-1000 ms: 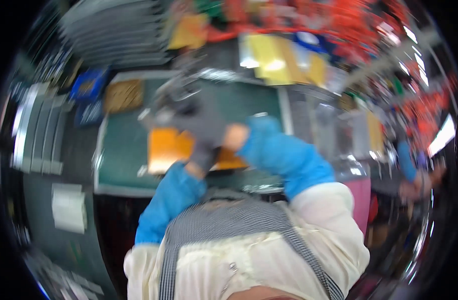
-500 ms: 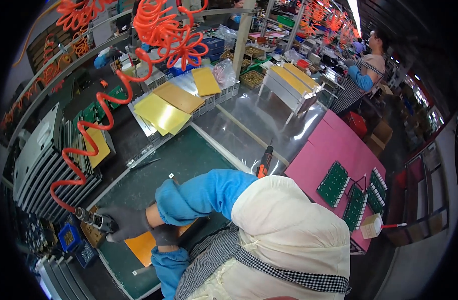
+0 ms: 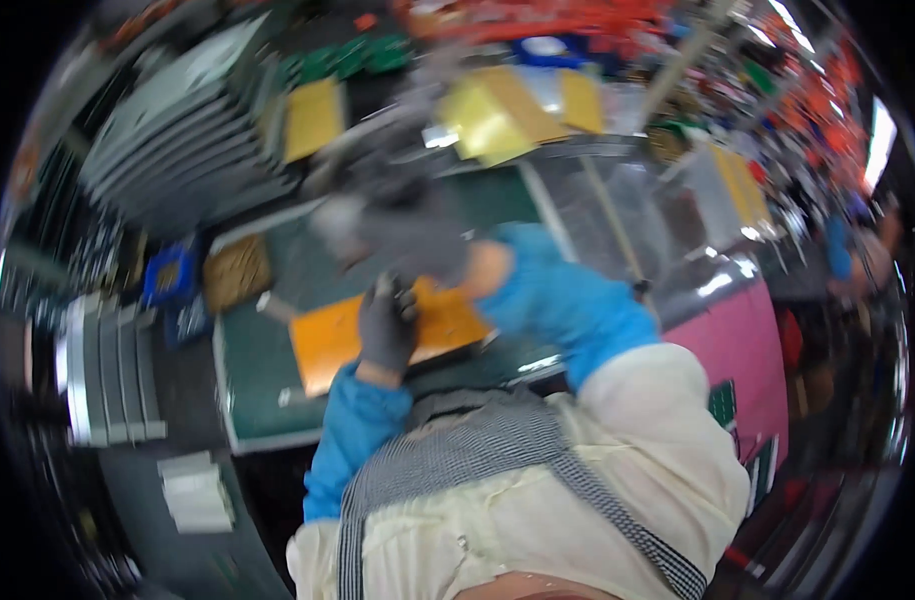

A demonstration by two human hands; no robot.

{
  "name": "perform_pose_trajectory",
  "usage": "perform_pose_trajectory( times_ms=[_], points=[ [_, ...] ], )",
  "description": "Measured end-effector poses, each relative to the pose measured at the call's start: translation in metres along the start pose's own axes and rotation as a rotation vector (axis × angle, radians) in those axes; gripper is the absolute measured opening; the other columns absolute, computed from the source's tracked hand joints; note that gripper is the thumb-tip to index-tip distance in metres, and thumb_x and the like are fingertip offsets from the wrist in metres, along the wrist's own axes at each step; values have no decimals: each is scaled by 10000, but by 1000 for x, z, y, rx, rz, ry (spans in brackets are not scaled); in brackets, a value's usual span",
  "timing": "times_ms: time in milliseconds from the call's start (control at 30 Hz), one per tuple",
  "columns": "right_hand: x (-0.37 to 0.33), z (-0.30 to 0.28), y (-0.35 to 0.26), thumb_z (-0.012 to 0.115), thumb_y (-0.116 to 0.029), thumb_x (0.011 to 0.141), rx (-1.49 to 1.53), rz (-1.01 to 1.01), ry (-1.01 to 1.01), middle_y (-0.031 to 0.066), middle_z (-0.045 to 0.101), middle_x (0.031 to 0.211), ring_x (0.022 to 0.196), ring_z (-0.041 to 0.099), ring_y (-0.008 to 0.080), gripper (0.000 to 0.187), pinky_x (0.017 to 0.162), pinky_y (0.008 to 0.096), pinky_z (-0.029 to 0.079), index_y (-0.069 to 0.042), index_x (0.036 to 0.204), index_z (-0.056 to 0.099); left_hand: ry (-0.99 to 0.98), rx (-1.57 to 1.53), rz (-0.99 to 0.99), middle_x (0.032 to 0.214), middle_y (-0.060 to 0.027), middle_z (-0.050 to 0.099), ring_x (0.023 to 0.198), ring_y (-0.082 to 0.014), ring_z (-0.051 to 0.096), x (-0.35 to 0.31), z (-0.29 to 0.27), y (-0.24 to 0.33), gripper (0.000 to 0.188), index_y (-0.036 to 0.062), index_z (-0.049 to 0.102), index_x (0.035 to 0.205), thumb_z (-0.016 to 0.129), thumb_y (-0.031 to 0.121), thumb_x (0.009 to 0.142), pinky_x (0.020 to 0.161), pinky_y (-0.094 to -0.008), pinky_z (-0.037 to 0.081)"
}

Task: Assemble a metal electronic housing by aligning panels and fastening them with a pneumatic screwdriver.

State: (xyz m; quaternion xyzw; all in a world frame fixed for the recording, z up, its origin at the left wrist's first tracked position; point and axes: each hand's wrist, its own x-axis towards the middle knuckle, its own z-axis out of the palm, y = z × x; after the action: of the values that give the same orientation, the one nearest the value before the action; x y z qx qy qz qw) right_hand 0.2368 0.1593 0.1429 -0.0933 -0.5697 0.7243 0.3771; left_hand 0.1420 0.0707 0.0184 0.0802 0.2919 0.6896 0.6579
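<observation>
An orange flat panel (image 3: pixel 329 345) lies on the dark green work mat (image 3: pixel 262 385) in front of me. My left hand (image 3: pixel 387 330), in a dark grey glove, rests on this panel with its fingers curled in. What those fingers hold, if anything, is too small to make out. Just beyond it, my right hand (image 3: pixel 407 238), also gloved, is smeared by motion above the panel and mat. It grips an air screwdriver (image 3: pixel 387 165), whose outline is heavily blurred. Its red coiled hose cannot be traced clearly.
A brown tray (image 3: pixel 237 273) and a blue bin (image 3: pixel 169 276) stand left of the panel. Grey metal housings (image 3: pixel 192 130) are stacked at the far left. Yellow sheets (image 3: pixel 492 115) lie at the back. A pink board (image 3: pixel 732 335) is on the right, with a person (image 3: pixel 862 260) beyond.
My right hand has swung the air screwdriver from the brown tray at the left back over the panel. My left hand, formerly half hidden, now shows on the panel. The head view has turned left.
</observation>
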Motion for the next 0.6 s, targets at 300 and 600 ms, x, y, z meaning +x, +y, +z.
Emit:
perform_pose_trajectory(
  times_ms=[300,600],
  points=[
    [-28,0,-25,604,78,836,61,-301,367,97,622,1053,854,652,200,382,687,326,558,-69,1183,541,17,-14,-8,799,-32,531,608,-81,465,-1,10,2,273,90,506,1016,527,362,1006,482,-192,390],
    [-20,-1,-26,611,25,850,54,-305,375,108,630,1040,857,664,220,339,711,362,571,-65,1169,542,-22,-5,-23,788,-17,524,578,-71,434,-3,2,4,310,91,510,1021,529,399,995,472,-183,373]
  ],
)
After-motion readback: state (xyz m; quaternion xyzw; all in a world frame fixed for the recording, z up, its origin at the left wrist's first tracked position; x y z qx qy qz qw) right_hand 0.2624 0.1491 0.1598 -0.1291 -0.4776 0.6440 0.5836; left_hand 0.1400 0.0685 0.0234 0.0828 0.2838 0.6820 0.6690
